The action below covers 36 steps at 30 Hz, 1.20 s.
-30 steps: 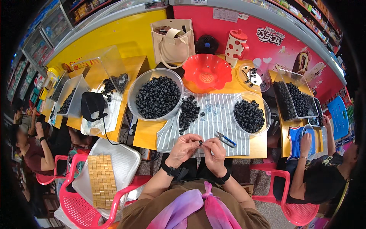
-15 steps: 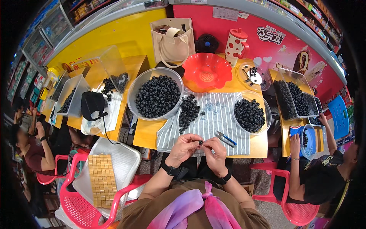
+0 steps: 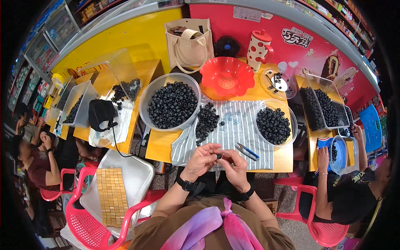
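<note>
Close to the table's front edge, my left hand (image 3: 200, 161) and my right hand (image 3: 234, 166) meet at the fingertips. Between them is a small black ring-shaped piece (image 3: 218, 156); the left thumb and fingers pinch it, and the right fingertips press at its other side. Past my hands a grey-and-white striped cloth (image 3: 241, 125) covers part of the table, with a pile of black pieces (image 3: 206, 121) on its left. A slim blue-and-black hand tool (image 3: 247, 151) lies beside my right hand. Black pieces fill a big clear bowl (image 3: 144, 98) and a smaller round tub (image 3: 294, 130).
At the back are a red scalloped dish (image 3: 227, 81), a spotted tumbler (image 3: 257, 51), a beige bag (image 3: 189, 50) and a small fan (image 3: 226, 46). Pink chairs (image 3: 93, 214) flank me. A person (image 3: 346, 187) works on the right, another (image 3: 39, 162) on the left.
My fingers have shifted slightly around the small black piece, the right ones opening a little. The person on the left has brought a hand lower; the right-hand person's far hand has moved slightly.
</note>
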Tool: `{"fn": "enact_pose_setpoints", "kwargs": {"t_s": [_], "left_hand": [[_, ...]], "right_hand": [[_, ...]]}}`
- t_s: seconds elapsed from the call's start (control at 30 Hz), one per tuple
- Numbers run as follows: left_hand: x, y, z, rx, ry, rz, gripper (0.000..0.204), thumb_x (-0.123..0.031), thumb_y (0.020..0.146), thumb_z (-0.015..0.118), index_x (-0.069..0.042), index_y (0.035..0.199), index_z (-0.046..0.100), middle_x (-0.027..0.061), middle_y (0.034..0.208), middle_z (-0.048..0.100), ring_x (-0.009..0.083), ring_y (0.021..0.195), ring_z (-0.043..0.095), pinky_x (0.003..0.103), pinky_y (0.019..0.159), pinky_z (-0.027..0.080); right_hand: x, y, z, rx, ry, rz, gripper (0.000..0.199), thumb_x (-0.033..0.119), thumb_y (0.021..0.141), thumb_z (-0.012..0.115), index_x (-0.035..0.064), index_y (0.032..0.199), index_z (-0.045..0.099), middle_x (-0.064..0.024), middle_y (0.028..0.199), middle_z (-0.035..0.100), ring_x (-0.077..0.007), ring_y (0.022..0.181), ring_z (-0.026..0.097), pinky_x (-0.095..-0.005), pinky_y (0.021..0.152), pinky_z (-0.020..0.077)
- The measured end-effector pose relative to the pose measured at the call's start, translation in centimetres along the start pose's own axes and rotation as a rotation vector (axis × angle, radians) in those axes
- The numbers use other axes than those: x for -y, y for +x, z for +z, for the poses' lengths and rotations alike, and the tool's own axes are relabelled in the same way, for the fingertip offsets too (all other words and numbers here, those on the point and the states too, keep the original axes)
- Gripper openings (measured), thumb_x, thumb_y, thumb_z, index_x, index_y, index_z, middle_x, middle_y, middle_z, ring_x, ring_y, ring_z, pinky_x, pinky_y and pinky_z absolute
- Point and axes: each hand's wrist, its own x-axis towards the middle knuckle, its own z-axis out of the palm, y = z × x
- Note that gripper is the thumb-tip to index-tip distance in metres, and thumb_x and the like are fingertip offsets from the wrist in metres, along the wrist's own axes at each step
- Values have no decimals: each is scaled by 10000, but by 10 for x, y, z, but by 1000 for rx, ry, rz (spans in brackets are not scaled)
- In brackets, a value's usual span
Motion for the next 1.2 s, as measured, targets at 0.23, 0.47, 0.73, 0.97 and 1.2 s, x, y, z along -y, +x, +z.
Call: {"fn": "enact_pose_setpoints", "kwargs": {"t_s": [0.23,0.47,0.73,0.97,1.2], "left_hand": [[-2,2,6,44,-35,-40,537,-18,863,637,33,1344,403,89,1014,654,134,852,648,226,736,531],[-3,1,-1,101,-15,-69,535,-18,851,647,58,1325,410,94,993,638,160,886,646,265,784,542],[-5,2,4,66,-3,-95,480,-10,853,641,54,1289,450,99,1011,646,162,881,656,263,766,550],[0,3,-2,76,-12,-66,525,10,839,649,51,1311,424,97,1034,639,149,878,647,291,783,567],[0,5,-1,89,13,-86,500,-19,863,638,45,1316,437,89,1009,642,147,849,649,256,747,534]], "right_hand": [[-3,11,-13,274,-206,-144,318,-30,804,618,0,1120,600,-164,901,646,-308,760,651,-348,644,506],[-4,9,-10,260,-242,-198,261,-41,792,613,0,1050,606,-161,853,646,-323,703,649,-364,579,500],[-12,8,-9,211,-271,-209,244,-36,779,628,2,1020,617,-153,795,645,-306,655,648,-355,552,490],[14,20,-28,366,-395,-139,357,-15,762,654,43,1113,628,-109,775,592,-262,628,605,-342,560,470],[33,31,-39,346,-635,-363,248,10,749,671,27,993,633,-111,790,535,-302,681,565,-369,593,454]]}}
